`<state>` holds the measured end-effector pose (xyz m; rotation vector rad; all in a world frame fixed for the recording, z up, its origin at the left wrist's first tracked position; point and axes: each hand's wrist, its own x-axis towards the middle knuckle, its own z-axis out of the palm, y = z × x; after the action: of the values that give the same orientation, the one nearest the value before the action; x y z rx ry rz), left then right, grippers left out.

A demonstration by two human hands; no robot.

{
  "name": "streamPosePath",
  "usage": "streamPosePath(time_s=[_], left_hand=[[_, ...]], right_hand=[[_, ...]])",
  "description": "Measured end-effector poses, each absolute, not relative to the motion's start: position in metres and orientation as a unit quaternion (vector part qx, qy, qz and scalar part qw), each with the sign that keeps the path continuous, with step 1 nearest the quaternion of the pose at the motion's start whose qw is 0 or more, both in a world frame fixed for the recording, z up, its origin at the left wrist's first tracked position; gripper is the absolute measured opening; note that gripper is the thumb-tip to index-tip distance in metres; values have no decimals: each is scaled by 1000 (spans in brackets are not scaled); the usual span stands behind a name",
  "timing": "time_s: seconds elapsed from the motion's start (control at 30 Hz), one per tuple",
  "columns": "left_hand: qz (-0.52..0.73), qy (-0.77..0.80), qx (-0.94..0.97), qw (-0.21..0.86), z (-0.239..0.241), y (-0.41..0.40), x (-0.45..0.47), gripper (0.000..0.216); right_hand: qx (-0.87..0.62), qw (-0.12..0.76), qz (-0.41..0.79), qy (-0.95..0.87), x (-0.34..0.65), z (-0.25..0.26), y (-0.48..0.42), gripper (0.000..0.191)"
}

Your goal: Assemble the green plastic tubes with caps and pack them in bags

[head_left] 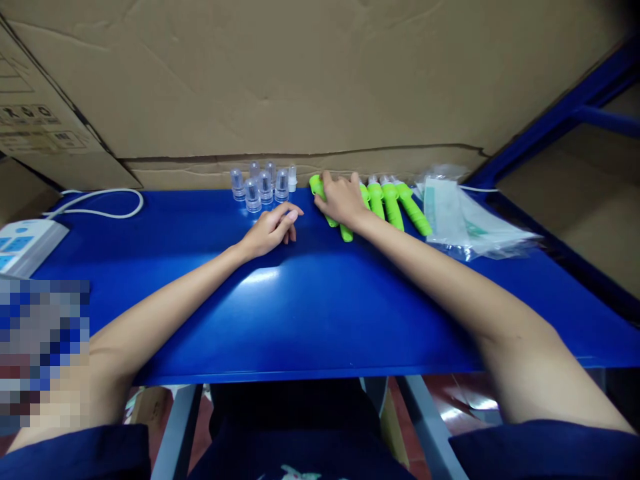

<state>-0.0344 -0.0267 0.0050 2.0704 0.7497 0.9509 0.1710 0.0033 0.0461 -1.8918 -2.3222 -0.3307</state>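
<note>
Right of the clear capsules [253,195], the lime-green handles [393,210] lie side by side, bright, with ribbed grips and transparent tips at the far end. The right hand [343,199] rests over the leftmost ones, fingers spread; whether they grip one, I cannot tell. The left hand [271,230], just in front of the capsules, has loosely curled fingers; whether they pinch anything is unclear.
</note>
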Motion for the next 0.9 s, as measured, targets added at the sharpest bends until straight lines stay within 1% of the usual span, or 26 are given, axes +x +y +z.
streamPosePath(time_s=[0.13, 0.23, 0.33, 0.5, 0.57, 0.63, 0.8, 0.9], left_hand=[[364, 295, 811, 350, 8, -30, -35, 43], [350, 301, 831, 311, 9, -32, -35, 34], [332, 313, 859, 231, 9, -35, -35, 28], [324, 325, 886, 61, 10, -40, -34, 29], [320, 322, 891, -5, 12, -40, -33, 31], [307, 328, 892, -48, 14, -38, -31, 34], [256, 374, 886, -97, 25, -31, -27, 32], [250, 418, 866, -116, 39, -25, -19, 32]], right_hand=[[-612, 139, -84, -774, 182, 44, -13, 49], [-590, 194, -42, -783, 187, 34, -28, 48], [-551, 242, -18, -799, 187, 21, -44, 47], [-526, 318, 9, -789, 182, 10, -65, 46], [-526, 334, 27, -782, 181, 8, -67, 44], [-532, 341, 47, -774, 181, 6, -66, 41], [-548, 347, 66, -758, 182, 2, -60, 38], [-558, 351, 66, -749, 182, 1, -59, 36]])
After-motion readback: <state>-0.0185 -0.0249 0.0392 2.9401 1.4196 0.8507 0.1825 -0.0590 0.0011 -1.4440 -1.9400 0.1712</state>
